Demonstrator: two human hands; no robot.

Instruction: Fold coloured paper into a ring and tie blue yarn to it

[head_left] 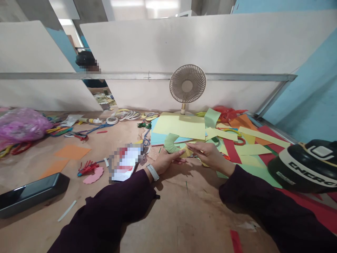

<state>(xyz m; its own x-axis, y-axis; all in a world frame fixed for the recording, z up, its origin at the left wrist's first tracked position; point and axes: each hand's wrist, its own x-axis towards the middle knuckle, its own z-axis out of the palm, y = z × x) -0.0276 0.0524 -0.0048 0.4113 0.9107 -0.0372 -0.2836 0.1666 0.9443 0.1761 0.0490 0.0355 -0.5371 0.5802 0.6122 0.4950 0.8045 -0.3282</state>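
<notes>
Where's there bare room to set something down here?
The tabletop between the left sleeve and right sleeve, below the left hand and right hand, is mostly bare. Another, smaller patch lies between phone and tape roll. Paper sheets crowd the right.

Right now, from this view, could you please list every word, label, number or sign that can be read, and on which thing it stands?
"ENERG", plus a last letter at the picture's edge, probably Y: on the black container.
Smaller label below it: too small to read.
Phone screen: too blurred to read.
Rail: a thin cross-like mark, no word.
</notes>
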